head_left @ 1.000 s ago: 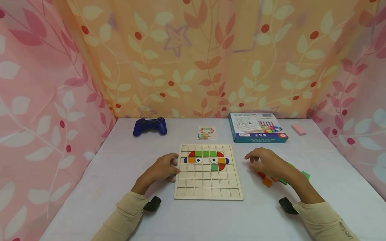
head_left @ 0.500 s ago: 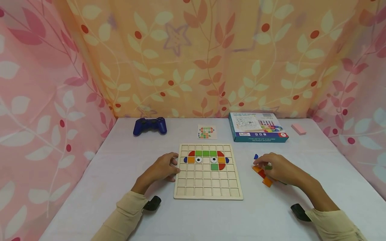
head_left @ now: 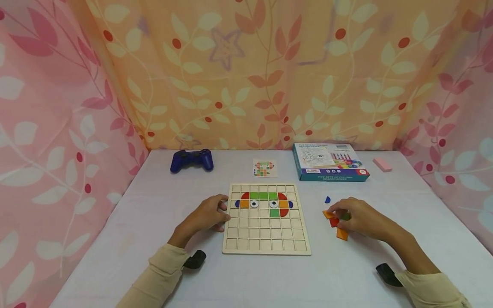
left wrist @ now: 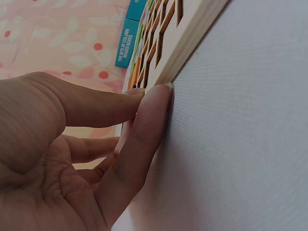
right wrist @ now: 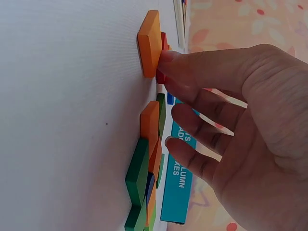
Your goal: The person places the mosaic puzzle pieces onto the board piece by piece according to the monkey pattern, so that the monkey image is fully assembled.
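Observation:
A wooden grid board [head_left: 265, 246] lies flat on the white table, partly filled with red, green, orange, blue and eye-marked tiles. My left hand [head_left: 208, 214] holds its left edge, thumb and a finger against the rim in the left wrist view. To the board's right, my right hand [head_left: 358, 217] is over loose tiles, thumb and index tips close together. They touch around an orange tile [right wrist: 150, 43] and a red tile [head_left: 334, 222]; whether one is pinched is unclear. A blue half-round tile [head_left: 327, 199] lies beyond. Green tiles [right wrist: 137, 173] are partly hidden by the hand in the head view.
Behind the board is a small pattern card [head_left: 265, 168]. A blue game controller [head_left: 191, 161] lies at the back left. At the back right are a flat teal box [head_left: 331, 162] and a pink block [head_left: 382, 164]. Patterned cloth surrounds the table.
My right hand has moved right and down from beside the board to the loose tiles. The nearest orange tile has turned slightly under the fingers. My left hand stays at the board.

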### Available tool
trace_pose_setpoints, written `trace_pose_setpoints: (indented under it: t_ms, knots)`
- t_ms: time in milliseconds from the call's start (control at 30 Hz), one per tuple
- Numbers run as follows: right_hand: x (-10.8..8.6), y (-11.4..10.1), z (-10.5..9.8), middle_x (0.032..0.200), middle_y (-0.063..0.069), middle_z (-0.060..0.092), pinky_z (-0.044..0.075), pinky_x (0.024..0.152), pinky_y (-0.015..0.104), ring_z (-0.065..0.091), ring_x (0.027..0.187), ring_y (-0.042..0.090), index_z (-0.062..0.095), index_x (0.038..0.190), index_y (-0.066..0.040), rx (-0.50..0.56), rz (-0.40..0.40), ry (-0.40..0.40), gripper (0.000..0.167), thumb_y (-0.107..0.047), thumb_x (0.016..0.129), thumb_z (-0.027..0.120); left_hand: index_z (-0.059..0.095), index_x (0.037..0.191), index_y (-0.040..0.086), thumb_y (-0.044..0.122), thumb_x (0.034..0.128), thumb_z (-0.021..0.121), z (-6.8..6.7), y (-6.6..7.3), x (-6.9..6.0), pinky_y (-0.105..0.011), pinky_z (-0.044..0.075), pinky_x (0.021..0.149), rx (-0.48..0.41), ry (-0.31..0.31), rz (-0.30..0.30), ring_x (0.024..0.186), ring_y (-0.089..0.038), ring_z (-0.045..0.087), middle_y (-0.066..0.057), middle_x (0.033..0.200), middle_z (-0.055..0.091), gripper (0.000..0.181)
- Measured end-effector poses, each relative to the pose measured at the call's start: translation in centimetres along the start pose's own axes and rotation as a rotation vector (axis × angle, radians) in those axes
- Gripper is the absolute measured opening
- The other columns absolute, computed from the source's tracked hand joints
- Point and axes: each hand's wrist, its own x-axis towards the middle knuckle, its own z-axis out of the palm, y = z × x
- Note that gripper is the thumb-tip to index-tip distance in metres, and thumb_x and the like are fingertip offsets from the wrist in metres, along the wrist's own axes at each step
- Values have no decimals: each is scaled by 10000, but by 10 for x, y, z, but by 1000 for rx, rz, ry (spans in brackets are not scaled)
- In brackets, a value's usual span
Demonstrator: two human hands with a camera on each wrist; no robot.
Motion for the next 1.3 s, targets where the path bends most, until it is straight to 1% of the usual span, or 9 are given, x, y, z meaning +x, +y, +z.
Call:
trace_pose_setpoints:
  t_ms: [100, 167, 367, 467, 700, 867, 967, 1133, 1300]
  knots:
    - [1, 0, 0, 1002, -21, 660, 563, 736, 231, 576, 975, 187, 774, 1213, -104, -6, -8, 1, 368, -195, 868, 864, 468, 1540, 1, -16, 936, 749, 0, 0, 0, -320, 666, 653, 0, 0, -3, 904, -220, 621, -132, 1219, 563, 667]
    - [1, 0, 0, 999, -21, 659, 555, 739, 238, 571, 974, 188, 779, 1199, -105, -13, -12, 4, 359, -212, 867, 868, 467, 1543, 5, -13, 938, 747, 0, 0, 0, -318, 666, 656, 1, -1, -4, 905, -219, 623, -131, 1222, 563, 666]
    - [3, -1, 2, 1033, -32, 690, 549, 778, 285, 570, 1002, 202, 809, 1123, -203, -47, -4, -2, 242, -251, 890, 851, 463, 1547, 10, -10, 940, 745, 0, 2, -1, -319, 665, 657, 0, -2, -6, 893, -220, 626, -131, 1225, 563, 669]
    - [3, -2, 3, 1048, -32, 695, 540, 782, 306, 571, 1011, 207, 821, 1108, -232, -67, -4, -2, 222, -283, 894, 846, 465, 1547, 13, -10, 941, 744, 0, 2, -1, -317, 665, 656, 0, -3, -9, 887, -217, 625, -129, 1220, 561, 667]
    - [2, -4, 4, 1009, -36, 683, 545, 771, 298, 572, 976, 198, 833, 1064, -203, -35, -11, -7, 201, -182, 864, 847, 464, 1545, 0, -23, 936, 742, 0, 3, -2, -322, 666, 650, -7, 0, -3, 881, -220, 623, -134, 1214, 559, 670]
    - [3, -6, 6, 1073, -87, 711, 549, 852, 355, 568, 1064, 208, 818, 1025, -300, -35, -51, 8, 201, -192, 861, 857, 463, 1545, 3, -17, 936, 745, 0, 2, -1, -319, 666, 655, -4, 1, -6, 900, -221, 618, -131, 1218, 559, 672]
    - [2, -6, 6, 1101, -105, 724, 554, 899, 398, 573, 1098, 214, 816, 1038, -326, -24, -75, 12, 232, -172, 868, 847, 463, 1543, 0, -16, 935, 745, 0, 2, -1, -320, 667, 655, -4, 1, -4, 902, -222, 620, -132, 1220, 560, 671]
    - [3, -8, 6, 1093, -62, 721, 556, 837, 346, 573, 1051, 205, 827, 1091, -253, -46, -66, 18, 227, -211, 868, 848, 461, 1543, -7, -17, 934, 742, 0, 1, -1, -323, 667, 654, -8, 0, 1, 896, -223, 621, -136, 1223, 559, 670]
    - [6, -16, 8, 1116, -28, 726, 555, 776, 280, 571, 1031, 192, 822, 1154, -176, -50, -79, 19, 310, -285, 867, 867, 457, 1545, -9, -15, 934, 743, -1, 1, -1, -323, 667, 654, -9, -1, 5, 886, -221, 623, -137, 1219, 560, 675]
